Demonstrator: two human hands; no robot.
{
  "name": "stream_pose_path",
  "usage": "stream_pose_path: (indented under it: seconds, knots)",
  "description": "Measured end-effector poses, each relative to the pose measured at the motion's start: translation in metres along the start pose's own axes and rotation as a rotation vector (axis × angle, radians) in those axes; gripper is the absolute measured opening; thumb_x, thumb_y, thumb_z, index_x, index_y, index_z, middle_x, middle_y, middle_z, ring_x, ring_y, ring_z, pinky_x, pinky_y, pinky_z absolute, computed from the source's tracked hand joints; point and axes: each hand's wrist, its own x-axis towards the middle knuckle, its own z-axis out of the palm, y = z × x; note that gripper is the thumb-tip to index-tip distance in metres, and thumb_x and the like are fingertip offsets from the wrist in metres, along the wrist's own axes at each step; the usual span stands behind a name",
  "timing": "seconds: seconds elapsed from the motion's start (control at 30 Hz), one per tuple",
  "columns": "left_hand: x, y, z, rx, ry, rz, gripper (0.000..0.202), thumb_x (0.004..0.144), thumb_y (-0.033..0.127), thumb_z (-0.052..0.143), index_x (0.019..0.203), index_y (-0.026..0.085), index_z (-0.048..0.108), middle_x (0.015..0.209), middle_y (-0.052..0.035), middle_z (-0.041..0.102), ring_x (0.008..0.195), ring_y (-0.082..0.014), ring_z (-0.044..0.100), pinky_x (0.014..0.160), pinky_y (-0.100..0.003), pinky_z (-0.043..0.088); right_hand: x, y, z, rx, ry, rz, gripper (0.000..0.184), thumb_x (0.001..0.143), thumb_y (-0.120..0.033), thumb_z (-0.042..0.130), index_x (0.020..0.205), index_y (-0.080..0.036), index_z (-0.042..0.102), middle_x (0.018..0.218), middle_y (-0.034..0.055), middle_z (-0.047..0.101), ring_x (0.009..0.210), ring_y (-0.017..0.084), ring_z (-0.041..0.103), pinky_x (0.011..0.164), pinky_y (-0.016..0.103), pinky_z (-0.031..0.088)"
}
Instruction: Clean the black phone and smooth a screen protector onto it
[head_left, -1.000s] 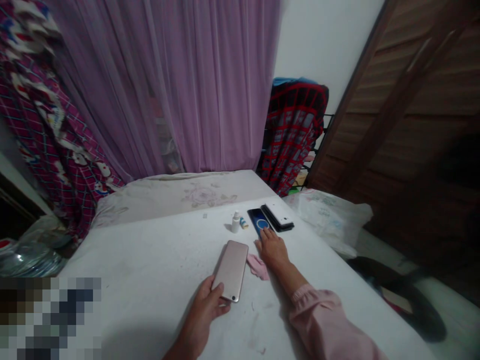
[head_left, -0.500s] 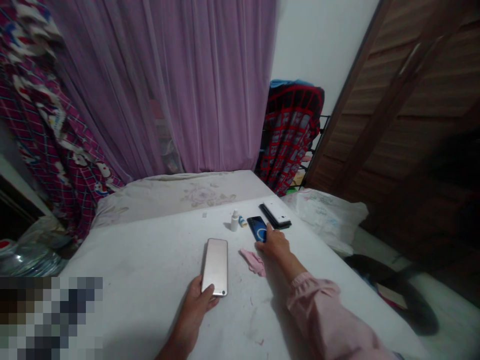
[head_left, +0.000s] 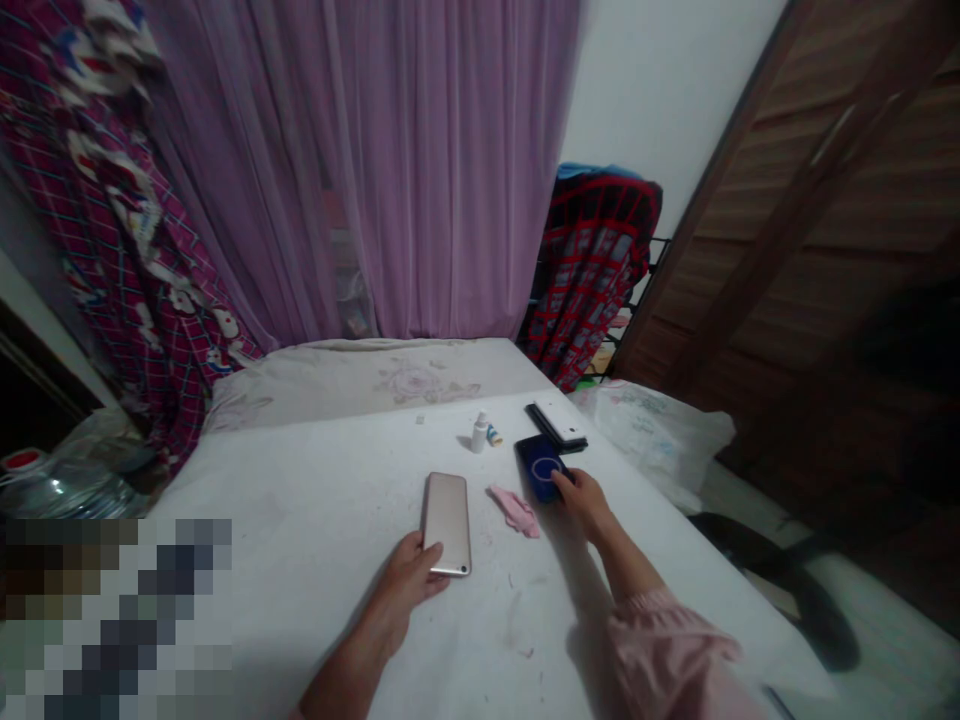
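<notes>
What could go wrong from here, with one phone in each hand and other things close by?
1. The left hand holds the gold phone only near its close end, so it might tip or slip.
2. The right hand grips the blue phone near one corner; swung inward, it could knock over the upright white bottle.
3. The white phone lies near the right edge of the white surface; a bump might push it off.

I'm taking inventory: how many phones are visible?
4 visible: gold phone in left hand, blue phone in right hand, white phone atop black phone just beyond; others may lie underneath.
</notes>
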Motion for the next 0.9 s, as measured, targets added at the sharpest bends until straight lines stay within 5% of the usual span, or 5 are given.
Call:
stream_pose_path:
  seconds: [0.17, 0.37, 0.7, 0.9]
  knots:
    - [-0.002, 0.004, 0.002, 0.008, -0.042, -0.009, 0.037, 0.080, 0.043, 0.074, 0.100, 0.014, 0.062, 0.099, -0.0107, 0.071, 0.088, -0.0205, 0.070, 0.082, -0.033, 0.055, -0.059, -0.032, 0.023, 0.329, -0.126, 0.095, 0.054, 0.088, -0.059, 0.040, 0.107, -0.014, 0.064, 0.079, 0.0082, 0.071, 0.064, 0.022, 0.066, 0.051, 0.030, 0.052]
    - [0.001, 0.000, 0.002, 0.008, -0.061, 0.008, 0.055, 0.075, 0.056, 0.075, 0.110, 0.015, 0.063, 0.106, -0.0121, 0.071, 0.089, -0.0216, 0.070, 0.081, -0.034, 0.055, -0.113, -0.073, 0.071, 0.587, -0.247, 0.070, 0.043, 0.085, -0.055, 0.049, 0.095, -0.016, 0.064, 0.083, 0.0101, 0.072, 0.072, 0.023, 0.067, 0.063, 0.032, 0.053]
    - [0.005, -0.012, 0.011, -0.094, 0.082, 0.094, 0.032, 0.078, 0.038, 0.074, 0.103, 0.020, 0.064, 0.108, -0.0114, 0.073, 0.101, -0.0291, 0.069, 0.077, -0.037, 0.057, -0.115, -0.116, 0.044, -0.209, -0.367, -0.217, 0.033, 0.093, -0.048, 0.044, 0.091, -0.023, 0.066, 0.079, 0.0107, 0.074, 0.073, 0.028, 0.071, 0.061, 0.033, 0.046]
    - [0.017, 0.017, -0.029, -0.155, 0.223, 0.170, 0.011, 0.085, 0.025, 0.067, 0.096, 0.023, 0.065, 0.100, -0.0064, 0.075, 0.098, -0.0255, 0.071, 0.080, -0.034, 0.057, -0.108, -0.118, 0.041, -0.223, -0.444, -0.342, 0.033, 0.094, -0.043, 0.041, 0.077, -0.031, 0.066, 0.074, 0.0033, 0.073, 0.071, 0.027, 0.071, 0.059, 0.035, 0.047]
